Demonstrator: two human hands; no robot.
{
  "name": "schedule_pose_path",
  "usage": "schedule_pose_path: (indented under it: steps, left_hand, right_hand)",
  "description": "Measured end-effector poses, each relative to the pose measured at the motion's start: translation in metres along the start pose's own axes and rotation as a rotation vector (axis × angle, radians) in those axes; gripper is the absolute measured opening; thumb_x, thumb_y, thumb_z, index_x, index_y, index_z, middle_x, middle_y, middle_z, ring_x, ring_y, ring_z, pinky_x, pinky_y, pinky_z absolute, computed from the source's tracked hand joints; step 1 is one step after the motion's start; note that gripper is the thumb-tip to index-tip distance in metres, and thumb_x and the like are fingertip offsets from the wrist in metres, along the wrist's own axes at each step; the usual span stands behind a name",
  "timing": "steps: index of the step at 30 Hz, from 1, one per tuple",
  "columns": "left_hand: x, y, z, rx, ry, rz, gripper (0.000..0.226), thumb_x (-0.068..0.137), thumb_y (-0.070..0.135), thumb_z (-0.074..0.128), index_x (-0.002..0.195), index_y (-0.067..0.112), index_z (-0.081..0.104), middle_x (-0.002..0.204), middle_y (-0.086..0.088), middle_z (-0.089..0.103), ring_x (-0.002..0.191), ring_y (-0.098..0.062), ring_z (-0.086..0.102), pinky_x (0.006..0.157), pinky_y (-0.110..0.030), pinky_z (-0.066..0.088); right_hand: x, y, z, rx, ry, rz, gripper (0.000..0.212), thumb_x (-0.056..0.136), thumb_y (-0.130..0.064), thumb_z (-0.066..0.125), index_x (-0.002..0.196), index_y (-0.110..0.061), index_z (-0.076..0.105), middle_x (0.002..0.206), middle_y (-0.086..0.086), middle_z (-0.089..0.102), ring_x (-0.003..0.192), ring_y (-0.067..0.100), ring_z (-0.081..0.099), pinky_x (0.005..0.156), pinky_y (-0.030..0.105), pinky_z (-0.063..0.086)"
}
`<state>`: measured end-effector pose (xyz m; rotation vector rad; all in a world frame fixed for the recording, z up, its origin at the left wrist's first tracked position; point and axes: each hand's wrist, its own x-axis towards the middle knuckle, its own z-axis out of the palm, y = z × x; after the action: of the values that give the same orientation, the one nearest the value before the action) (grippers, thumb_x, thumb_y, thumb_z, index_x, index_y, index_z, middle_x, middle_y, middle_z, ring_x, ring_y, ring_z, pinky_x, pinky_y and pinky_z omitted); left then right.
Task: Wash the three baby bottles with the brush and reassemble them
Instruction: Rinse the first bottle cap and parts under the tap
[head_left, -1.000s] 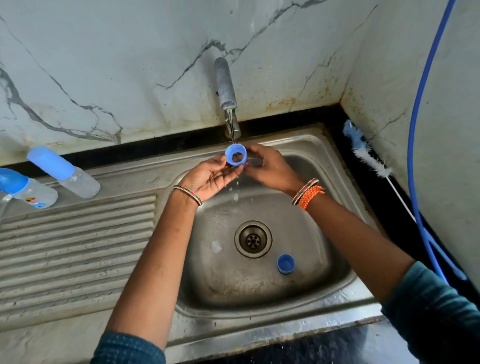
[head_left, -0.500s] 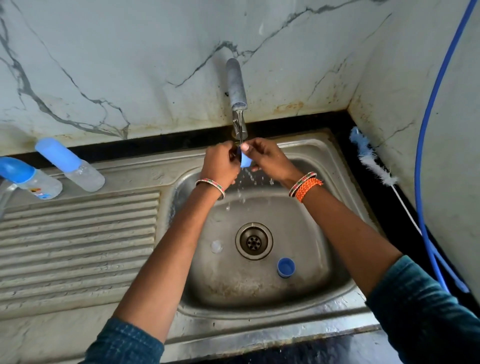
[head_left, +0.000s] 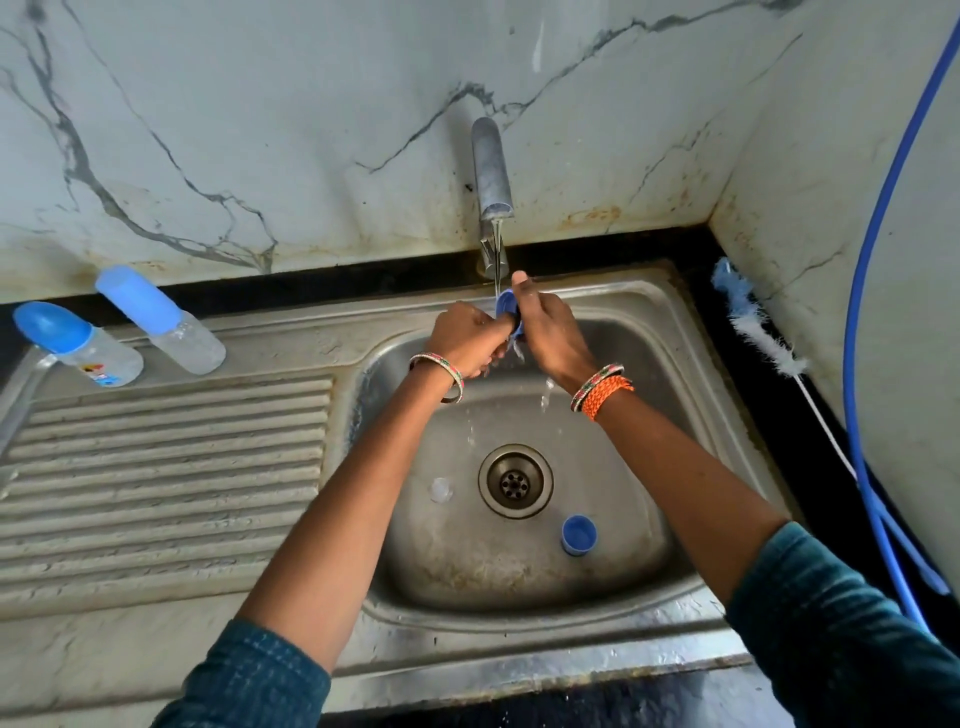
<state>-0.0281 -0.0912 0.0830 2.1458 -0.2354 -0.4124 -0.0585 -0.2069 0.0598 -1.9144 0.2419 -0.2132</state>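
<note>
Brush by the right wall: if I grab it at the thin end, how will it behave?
The brush will probably droop or swing: its wire handle looks thin and long, with the bristles bunched at the far end. Likely light. It lies along the dark ledge against the wall, so it may drag rather than roll.

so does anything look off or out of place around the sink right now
Two loose parts lie in the sink basin: a blue cap right of the drain and a small clear piece left of it. The bottle brush lies idle on the dark counter to the right. Nothing looks damaged.
</note>
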Motion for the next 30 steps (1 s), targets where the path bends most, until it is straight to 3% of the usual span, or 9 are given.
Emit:
schedule_pose_path:
  steps: [3, 8, 11, 15, 19, 23, 25, 27, 30]
  left_hand:
    - [0.009, -0.008, 0.0, 0.167, 0.185, 0.251, 0.028, 0.074, 0.017, 0.065, 0.05, 0.014, 0.052, 0.045, 0.002, 0.045, 0.043, -0.009, 0.037, 0.042, -0.017, 0.028]
    - [0.013, -0.012, 0.002, 0.198, 0.214, 0.49, 0.03, 0.083, 0.008, 0.057, 0.057, 0.019, 0.047, 0.047, 0.011, 0.04, 0.044, -0.003, 0.036, 0.046, -0.018, 0.025]
    - [0.01, -0.01, 0.007, 0.01, 0.158, 0.271, 0.045, 0.091, 0.011, 0.051, 0.048, 0.017, 0.041, 0.039, 0.006, 0.039, 0.036, -0.008, 0.035, 0.041, -0.022, 0.027]
    - [0.001, 0.006, 0.013, -0.715, -0.162, -0.228, 0.041, 0.1, 0.025, 0.037, 0.061, 0.014, 0.037, 0.037, 0.007, 0.026, 0.025, -0.003, 0.02, 0.031, -0.009, 0.014]
    - [0.004, -0.005, 0.004, -0.388, -0.174, -0.219, 0.039, 0.094, 0.028, 0.049, 0.058, 0.014, 0.043, 0.036, 0.007, 0.032, 0.031, -0.009, 0.027, 0.034, -0.011, 0.018]
    - [0.013, -0.019, -0.011, 0.178, 0.081, 0.23, 0.017, 0.073, 0.017, 0.065, 0.062, 0.015, 0.052, 0.055, -0.002, 0.052, 0.054, -0.02, 0.044, 0.051, -0.028, 0.034]
    - [0.011, -0.019, -0.007, 0.284, 0.132, 0.421, 0.012, 0.08, 0.012, 0.061, 0.071, 0.012, 0.053, 0.063, -0.008, 0.056, 0.059, -0.025, 0.049, 0.056, -0.032, 0.038]
    - [0.014, -0.023, -0.004, 0.347, 0.213, 0.503, 0.011, 0.086, 0.013, 0.056, 0.078, 0.006, 0.058, 0.067, -0.015, 0.06, 0.06, -0.031, 0.053, 0.055, -0.035, 0.041]
    - [0.015, -0.024, -0.001, 0.291, 0.213, 0.413, 0.03, 0.092, 0.015, 0.053, 0.065, 0.004, 0.056, 0.055, -0.013, 0.052, 0.049, -0.023, 0.042, 0.051, -0.03, 0.029]
  right_hand:
    - [0.006, -0.002, 0.004, -0.056, -0.009, 0.137, 0.062, 0.097, -0.056, 0.024, 0.057, -0.021, 0.056, 0.063, 0.002, 0.055, 0.065, 0.019, 0.05, 0.07, 0.039, 0.042]
    - [0.012, -0.025, -0.01, 0.001, -0.268, 0.298, 0.068, 0.1, -0.056, 0.011, 0.057, -0.018, 0.049, 0.038, -0.007, 0.044, 0.032, 0.006, 0.032, 0.041, 0.018, 0.024]
    - [0.012, -0.024, -0.01, -0.132, -0.151, 0.066, 0.062, 0.102, -0.05, 0.015, 0.066, -0.013, 0.05, 0.051, -0.001, 0.049, 0.042, 0.01, 0.042, 0.051, 0.026, 0.032]
    - [0.004, -0.009, 0.001, -0.211, 0.1, -0.417, 0.031, 0.101, -0.028, 0.031, 0.095, -0.005, 0.051, 0.072, 0.003, 0.052, 0.062, 0.016, 0.048, 0.059, 0.028, 0.034]
    - [0.0, 0.005, 0.005, -0.332, 0.161, -0.449, 0.038, 0.101, -0.026, 0.028, 0.09, -0.005, 0.057, 0.066, 0.012, 0.055, 0.06, 0.029, 0.052, 0.058, 0.032, 0.038]
    - [0.005, 0.002, 0.012, -0.303, -0.079, -0.051, 0.044, 0.101, -0.034, 0.025, 0.1, -0.007, 0.059, 0.093, 0.016, 0.056, 0.088, 0.026, 0.051, 0.087, 0.039, 0.042]
    - [0.008, -0.011, 0.013, -0.03, -0.125, 0.163, 0.039, 0.097, -0.04, 0.024, 0.078, -0.02, 0.052, 0.08, 0.006, 0.056, 0.074, 0.019, 0.051, 0.071, 0.029, 0.045]
    - [0.011, -0.022, 0.008, 0.139, -0.179, 0.395, 0.048, 0.099, -0.038, 0.024, 0.06, -0.017, 0.042, 0.044, -0.002, 0.046, 0.038, 0.011, 0.04, 0.039, 0.017, 0.031]
    - [0.014, -0.025, 0.0, 0.135, -0.302, 0.508, 0.059, 0.098, -0.045, 0.019, 0.054, -0.012, 0.041, 0.037, -0.003, 0.033, 0.031, 0.011, 0.024, 0.036, 0.014, 0.016]
